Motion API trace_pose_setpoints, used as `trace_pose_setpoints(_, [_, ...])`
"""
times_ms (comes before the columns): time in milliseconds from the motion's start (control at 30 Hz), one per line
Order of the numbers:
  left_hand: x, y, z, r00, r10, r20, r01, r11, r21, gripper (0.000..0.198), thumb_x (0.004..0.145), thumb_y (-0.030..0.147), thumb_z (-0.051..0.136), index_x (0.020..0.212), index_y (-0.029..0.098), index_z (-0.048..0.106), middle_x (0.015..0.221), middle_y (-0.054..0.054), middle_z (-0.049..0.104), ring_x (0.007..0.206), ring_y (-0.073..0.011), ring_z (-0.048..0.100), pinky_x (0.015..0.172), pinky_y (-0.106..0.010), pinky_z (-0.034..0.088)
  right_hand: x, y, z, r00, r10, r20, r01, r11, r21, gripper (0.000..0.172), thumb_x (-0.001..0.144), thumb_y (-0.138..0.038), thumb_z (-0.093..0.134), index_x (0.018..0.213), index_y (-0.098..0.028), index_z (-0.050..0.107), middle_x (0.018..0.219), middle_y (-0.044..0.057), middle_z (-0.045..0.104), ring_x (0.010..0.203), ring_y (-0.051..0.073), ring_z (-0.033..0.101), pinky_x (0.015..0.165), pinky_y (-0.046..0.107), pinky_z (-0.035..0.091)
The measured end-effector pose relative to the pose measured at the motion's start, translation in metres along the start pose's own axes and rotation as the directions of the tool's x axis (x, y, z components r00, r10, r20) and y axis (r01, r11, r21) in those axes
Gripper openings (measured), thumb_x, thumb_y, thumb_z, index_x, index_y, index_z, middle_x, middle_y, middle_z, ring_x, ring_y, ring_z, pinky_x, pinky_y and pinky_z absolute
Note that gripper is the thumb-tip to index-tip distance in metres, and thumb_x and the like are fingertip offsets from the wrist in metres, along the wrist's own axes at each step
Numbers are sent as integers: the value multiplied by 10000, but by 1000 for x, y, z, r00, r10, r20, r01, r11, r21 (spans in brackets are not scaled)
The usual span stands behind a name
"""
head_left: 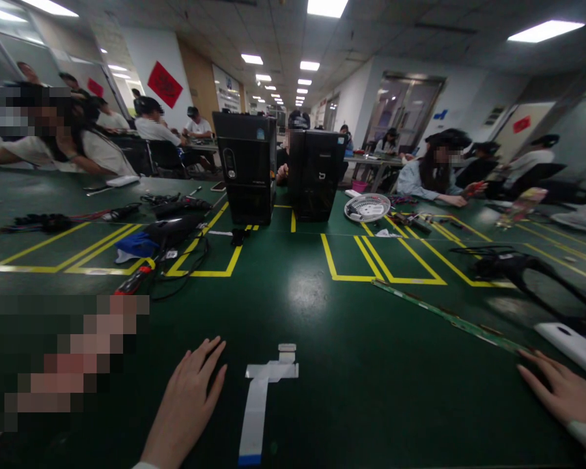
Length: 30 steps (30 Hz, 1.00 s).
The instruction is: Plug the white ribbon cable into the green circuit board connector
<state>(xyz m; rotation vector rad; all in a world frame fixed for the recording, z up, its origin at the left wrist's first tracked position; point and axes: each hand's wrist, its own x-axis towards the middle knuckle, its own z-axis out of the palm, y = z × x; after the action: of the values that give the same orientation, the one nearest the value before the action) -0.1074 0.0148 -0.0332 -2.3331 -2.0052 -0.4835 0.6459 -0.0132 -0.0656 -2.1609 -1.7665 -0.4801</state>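
My left hand [190, 394] lies on the green table [332, 391], fingers stretched out, with nothing in it. Just right of it is a flat white ribbon cable [254, 417] with a blue end and a bent, branching top. At the right edge, my right hand [561, 391] is low over the table, fingers extended and thumb apart. Its fingertips reach the near end of a long, narrow green circuit board strip [449, 318], which slants away to the upper left. Whether they press on it is hard to see.
Two black computer towers [248, 169] stand mid-table. A white basket [367, 208] is behind right. Near my right hand are a white device [573, 348] and a black frame [517, 267]. A black hair-dryer-like tool with cables [170, 228] lies left. People sit around.
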Motion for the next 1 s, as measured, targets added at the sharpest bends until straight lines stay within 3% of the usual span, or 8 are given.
trace_pose_setpoints(67, [0, 0, 0, 1000, 0, 7, 0, 1000, 12, 522, 915, 447, 347, 1342, 183, 490, 1396, -109, 500, 1305, -272, 433, 1082, -505, 331, 4, -7, 2, 997, 13, 76, -16, 999, 35, 927, 718, -783, 128, 1077, -139, 690, 1120, 293, 586, 1051, 345, 571, 866, 472, 436])
trace_pose_setpoints(167, [0, 0, 0, 1000, 2, 7, -2, 1000, 18, 527, 915, 451, 339, 1341, 180, 491, 1397, -110, 499, 1307, -269, 430, 1088, -499, 323, 11, -30, 4, 990, 38, 136, -46, 998, 53, 719, 762, -616, 245, 1166, -154, 619, 1192, 238, 570, 1158, 328, 519, 956, 460, 414])
trace_pose_setpoints(333, [1, 1, -2, 1000, -7, 21, 7, 1000, 9, 531, 915, 455, 340, 1341, 176, 489, 1398, -112, 497, 1306, -276, 430, 1075, -515, 335, 30, -95, 7, 983, -41, 177, 29, 997, 71, 604, 785, -521, 323, 1201, -165, 577, 1285, 172, 533, 1210, 298, 485, 1003, 449, 397])
trace_pose_setpoints(667, [1, 2, -3, 1000, -3, 1, 3, 1000, -16, 505, 920, 431, 358, 1328, 171, 501, 1392, -105, 505, 1309, -265, 426, 1086, -504, 326, 60, -249, 22, 961, -275, 40, 267, 953, 141, 513, 912, -475, 338, 1228, -153, 582, 1268, 140, 534, 1179, 272, 465, 1010, 448, 399])
trace_pose_setpoints(833, [1, 0, -1, 1000, 12, -26, -12, 999, -32, 498, 908, 424, 381, 1316, 172, 515, 1374, -107, 521, 1294, -273, 445, 1089, -496, 324, 57, -320, 17, 944, -329, 22, 319, 927, 195, 496, 922, -451, 367, 1252, -135, 559, 1281, 159, 508, 1162, 292, 444, 990, 470, 409])
trace_pose_setpoints(1000, [0, 1, -2, 1000, 13, -21, -13, 1000, -21, 488, 916, 428, 376, 1320, 187, 508, 1381, -95, 516, 1306, -258, 431, 1097, -483, 316, 44, -370, 7, 909, -417, 6, 403, 881, 247, 465, 921, -426, 404, 1268, -145, 534, 1308, 151, 480, 1185, 297, 426, 1001, 479, 397])
